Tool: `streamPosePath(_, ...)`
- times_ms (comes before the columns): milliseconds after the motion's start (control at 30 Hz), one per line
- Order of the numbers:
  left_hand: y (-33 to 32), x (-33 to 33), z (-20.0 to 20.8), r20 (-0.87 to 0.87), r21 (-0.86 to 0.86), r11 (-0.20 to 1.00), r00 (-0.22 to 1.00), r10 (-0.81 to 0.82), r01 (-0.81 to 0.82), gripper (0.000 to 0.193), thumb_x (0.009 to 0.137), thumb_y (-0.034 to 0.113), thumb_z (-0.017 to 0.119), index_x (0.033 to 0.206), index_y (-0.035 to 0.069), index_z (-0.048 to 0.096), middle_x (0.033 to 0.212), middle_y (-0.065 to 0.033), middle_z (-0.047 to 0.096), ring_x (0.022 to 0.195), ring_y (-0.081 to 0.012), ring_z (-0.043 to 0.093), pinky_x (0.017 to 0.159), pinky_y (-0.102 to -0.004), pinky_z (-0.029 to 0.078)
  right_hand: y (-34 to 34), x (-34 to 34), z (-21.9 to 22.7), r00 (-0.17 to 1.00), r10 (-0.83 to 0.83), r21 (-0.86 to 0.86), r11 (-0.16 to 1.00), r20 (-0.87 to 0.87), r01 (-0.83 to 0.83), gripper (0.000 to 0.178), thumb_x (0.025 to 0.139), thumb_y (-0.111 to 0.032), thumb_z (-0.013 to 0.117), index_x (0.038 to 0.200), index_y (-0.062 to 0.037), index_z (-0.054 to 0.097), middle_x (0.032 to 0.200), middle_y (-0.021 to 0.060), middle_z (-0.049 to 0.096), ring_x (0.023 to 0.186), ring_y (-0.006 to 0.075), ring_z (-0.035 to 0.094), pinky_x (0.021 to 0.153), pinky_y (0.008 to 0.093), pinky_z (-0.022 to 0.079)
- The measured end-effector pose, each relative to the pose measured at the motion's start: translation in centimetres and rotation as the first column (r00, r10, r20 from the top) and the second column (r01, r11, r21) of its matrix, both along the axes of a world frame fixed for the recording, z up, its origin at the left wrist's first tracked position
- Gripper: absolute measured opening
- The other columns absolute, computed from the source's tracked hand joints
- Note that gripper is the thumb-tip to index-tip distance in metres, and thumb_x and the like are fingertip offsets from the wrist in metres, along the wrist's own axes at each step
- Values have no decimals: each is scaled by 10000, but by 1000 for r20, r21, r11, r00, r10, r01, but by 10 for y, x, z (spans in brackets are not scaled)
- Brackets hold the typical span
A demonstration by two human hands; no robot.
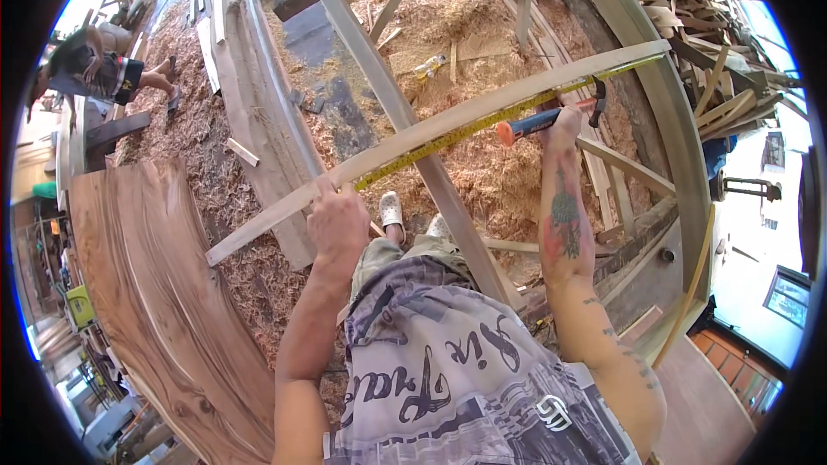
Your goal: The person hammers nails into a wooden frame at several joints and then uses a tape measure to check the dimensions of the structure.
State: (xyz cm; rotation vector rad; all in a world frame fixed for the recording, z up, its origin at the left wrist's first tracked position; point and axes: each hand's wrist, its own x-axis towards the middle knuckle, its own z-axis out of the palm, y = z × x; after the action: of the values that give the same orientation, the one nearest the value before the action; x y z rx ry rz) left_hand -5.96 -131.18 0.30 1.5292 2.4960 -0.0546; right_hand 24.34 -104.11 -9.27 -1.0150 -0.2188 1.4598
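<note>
A long pale wooden batten [383,158] lies slantwise in front of me, from lower left to upper right, across a wooden frame [444,194]. A yellow measuring tape [448,139] stretches along its near edge. My left hand [338,222] is closed on the batten, at the tape's left end; the fingertips are partly hidden. Further right, my right hand [564,127] is wrapped round a hammer [527,126] with a blue and orange handle. The hammer's dark head is beside the batten and tape, near the frame's right side.
Wood shavings [482,17] cover much of the floor around my feet. A broad brown slab [146,250] lies at left, near a long plank [258,95]. Beyond the batten lies a small clear-and-yellow bottle [429,67]. Scrap wood [724,90] is heaped at right. Another person [103,73] is at far left.
</note>
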Motion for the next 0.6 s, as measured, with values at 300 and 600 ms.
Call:
streamPosePath(300, 2, 1, 5, 0, -18, 1000, 1000, 0, 0, 212, 914, 203, 587, 945, 24, 695, 1085, -168, 543, 931, -344, 662, 717, -440, 587, 3, -3, -1, 999, -27, -5, 1000, -29, 27, 149, 933, -161, 513, 961, -28, 574, 889, 72, 641, 789, 222, 641, 680, 346, 524)
streamPosePath(600, 5, 1, 8, -29, -63, 998, 1000, 9, -10, 211, 917, 210, 580, 938, 38, 701, 1068, -161, 546, 867, -344, 681, 703, -442, 585, 8, 1, -13, 999, -28, -24, 999, -36, 27, 188, 944, -146, 521, 1027, 9, 585, 1019, 116, 664, 963, 249, 650, 868, 371, 526)
